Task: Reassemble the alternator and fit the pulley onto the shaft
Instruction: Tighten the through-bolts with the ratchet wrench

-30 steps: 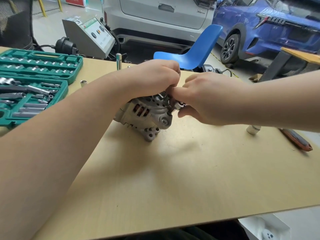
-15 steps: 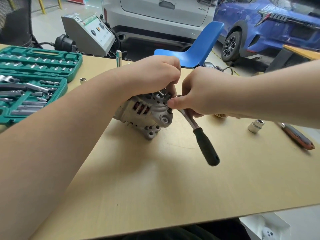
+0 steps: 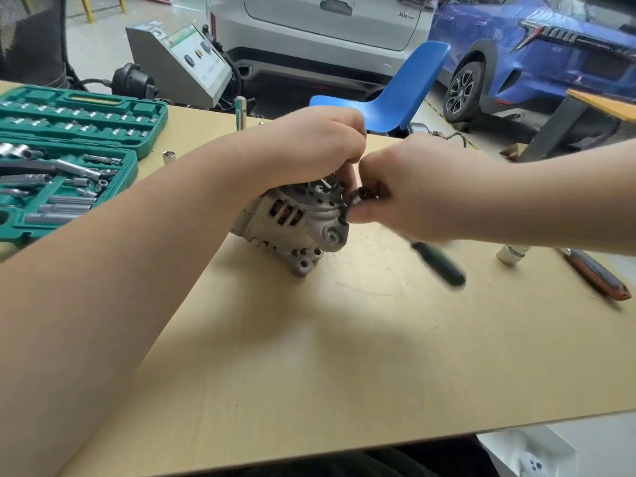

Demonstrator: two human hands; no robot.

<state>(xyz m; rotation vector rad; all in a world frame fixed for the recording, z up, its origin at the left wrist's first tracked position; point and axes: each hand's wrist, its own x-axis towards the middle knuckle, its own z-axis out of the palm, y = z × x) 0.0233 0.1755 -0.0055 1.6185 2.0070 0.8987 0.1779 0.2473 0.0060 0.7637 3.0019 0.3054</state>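
A grey alternator (image 3: 296,223) lies on its side in the middle of the tan table (image 3: 344,356), copper windings showing through its slots. My left hand (image 3: 316,146) grips its top from above and holds it down. My right hand (image 3: 416,191) grips the head of a ratchet wrench at the alternator's right face. The ratchet's dark handle (image 3: 438,263) sticks out below my right hand toward the lower right, blurred by motion. The shaft end and any pulley are hidden behind my hands.
An open green socket set (image 3: 65,160) fills the table's left side. A loose socket (image 3: 168,156) and an upright extension bar (image 3: 240,111) stand behind the alternator. Another socket (image 3: 511,254) and an orange-handled tool (image 3: 599,278) lie at the right. A blue chair (image 3: 402,94) stands beyond the table.
The ratchet handle came into view below my right hand and has swung from pointing down toward the lower right. My left hand stays on the alternator, which has not moved.
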